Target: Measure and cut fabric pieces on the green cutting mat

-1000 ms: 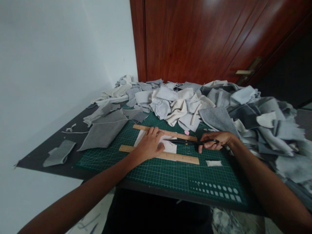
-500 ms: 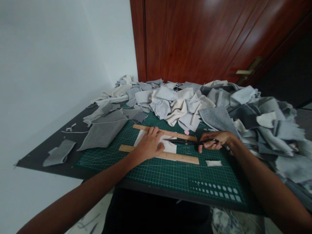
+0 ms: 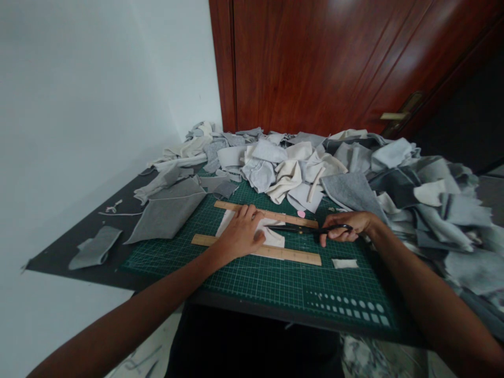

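Observation:
A piece of white cloth (image 3: 274,238) lies on the green cutting mat (image 3: 255,283), between two wooden rulers that overlap its edges. The far ruler (image 3: 291,218) runs behind it and the near ruler (image 3: 291,254) crosses its front edge. My left hand (image 3: 242,231) rests palm down on the cloth, fingers stretched toward the far ruler. In my right hand (image 3: 344,227) I grip black scissors (image 3: 301,229) by the handles. Their blades point left into the cloth, where a slit shows along them; part of the cloth is hidden under my left hand.
Grey and white fabric scraps (image 3: 291,178) pile along the back and right side. Grey cloth (image 3: 169,210) lies on the left. A small white fabric piece (image 3: 345,263) and a pink chip (image 3: 301,214) sit on the mat. A wall (image 3: 98,105) and wooden door (image 3: 315,63) stand behind.

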`<act>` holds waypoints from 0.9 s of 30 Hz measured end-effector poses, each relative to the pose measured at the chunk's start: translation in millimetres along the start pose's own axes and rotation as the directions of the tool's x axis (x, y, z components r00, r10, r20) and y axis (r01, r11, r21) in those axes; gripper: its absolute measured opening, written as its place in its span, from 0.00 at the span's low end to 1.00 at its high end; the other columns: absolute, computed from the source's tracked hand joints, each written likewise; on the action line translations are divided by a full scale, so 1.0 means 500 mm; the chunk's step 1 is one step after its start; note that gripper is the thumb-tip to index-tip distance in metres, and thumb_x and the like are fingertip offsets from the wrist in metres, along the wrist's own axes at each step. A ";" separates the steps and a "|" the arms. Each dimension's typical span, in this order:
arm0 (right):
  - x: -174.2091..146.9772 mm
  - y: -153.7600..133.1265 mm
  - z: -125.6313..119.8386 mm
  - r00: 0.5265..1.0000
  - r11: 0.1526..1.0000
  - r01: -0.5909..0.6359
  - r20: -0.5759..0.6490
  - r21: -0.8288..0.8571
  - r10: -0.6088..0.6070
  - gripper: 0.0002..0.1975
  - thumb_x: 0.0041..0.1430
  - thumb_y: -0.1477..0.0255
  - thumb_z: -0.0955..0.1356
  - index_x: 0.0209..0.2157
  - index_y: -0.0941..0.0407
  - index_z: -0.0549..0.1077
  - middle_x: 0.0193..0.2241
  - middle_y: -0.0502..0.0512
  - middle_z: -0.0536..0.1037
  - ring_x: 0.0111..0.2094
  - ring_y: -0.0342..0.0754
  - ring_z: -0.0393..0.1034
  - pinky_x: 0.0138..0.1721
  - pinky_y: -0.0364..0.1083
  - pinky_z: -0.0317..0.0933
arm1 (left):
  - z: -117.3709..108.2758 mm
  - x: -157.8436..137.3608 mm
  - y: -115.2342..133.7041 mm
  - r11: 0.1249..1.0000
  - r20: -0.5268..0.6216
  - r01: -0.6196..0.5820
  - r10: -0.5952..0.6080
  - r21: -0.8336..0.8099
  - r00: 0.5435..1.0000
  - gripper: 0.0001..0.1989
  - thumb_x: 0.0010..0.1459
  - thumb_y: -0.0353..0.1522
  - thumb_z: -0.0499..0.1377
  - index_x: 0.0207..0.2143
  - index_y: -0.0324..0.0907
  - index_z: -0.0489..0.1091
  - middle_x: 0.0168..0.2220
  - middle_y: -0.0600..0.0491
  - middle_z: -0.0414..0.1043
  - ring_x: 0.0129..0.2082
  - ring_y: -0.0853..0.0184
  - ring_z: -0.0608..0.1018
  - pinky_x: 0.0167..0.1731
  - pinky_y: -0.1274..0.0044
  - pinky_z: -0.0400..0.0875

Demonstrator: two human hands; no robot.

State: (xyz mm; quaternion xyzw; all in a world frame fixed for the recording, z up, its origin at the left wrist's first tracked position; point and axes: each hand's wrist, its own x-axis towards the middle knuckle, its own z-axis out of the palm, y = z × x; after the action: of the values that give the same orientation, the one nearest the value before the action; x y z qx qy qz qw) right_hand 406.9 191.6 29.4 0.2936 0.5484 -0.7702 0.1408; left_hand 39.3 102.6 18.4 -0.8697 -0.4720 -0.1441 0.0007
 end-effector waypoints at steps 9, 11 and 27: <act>0.002 -0.003 0.004 0.999 0.999 0.033 0.012 -0.003 -0.033 0.22 0.63 0.61 0.73 0.48 0.65 0.79 0.15 0.37 0.55 0.12 0.32 0.42 0.11 0.32 0.48 | 0.003 0.000 -0.001 1.000 -0.012 -0.007 0.007 0.004 1.000 0.18 0.61 0.33 0.56 0.54 0.38 0.66 0.49 0.43 0.65 0.52 0.51 0.66 0.55 0.60 0.66; 0.002 -0.004 0.006 0.999 0.999 0.040 0.001 -0.006 -0.040 0.21 0.64 0.61 0.73 0.48 0.65 0.79 0.15 0.37 0.55 0.12 0.33 0.42 0.11 0.32 0.48 | 0.002 0.000 -0.001 1.000 -0.012 -0.006 0.006 0.008 1.000 0.19 0.61 0.33 0.57 0.54 0.38 0.66 0.49 0.43 0.65 0.52 0.51 0.66 0.55 0.60 0.66; 0.013 0.001 0.002 0.999 0.999 0.029 0.041 -0.017 -0.028 0.29 0.51 0.54 0.79 0.44 0.64 0.78 0.17 0.38 0.62 0.12 0.33 0.52 0.11 0.34 0.57 | 0.003 -0.002 -0.002 1.000 -0.016 -0.005 0.005 0.001 1.000 0.18 0.61 0.33 0.57 0.53 0.38 0.66 0.49 0.43 0.65 0.52 0.51 0.66 0.55 0.59 0.66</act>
State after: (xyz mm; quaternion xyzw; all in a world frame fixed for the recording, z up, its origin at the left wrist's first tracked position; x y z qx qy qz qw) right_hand 401.6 191.3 25.4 0.2688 0.5565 -0.7729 0.1436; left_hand 38.4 102.7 16.8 -0.8698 -0.4697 -0.1511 0.0054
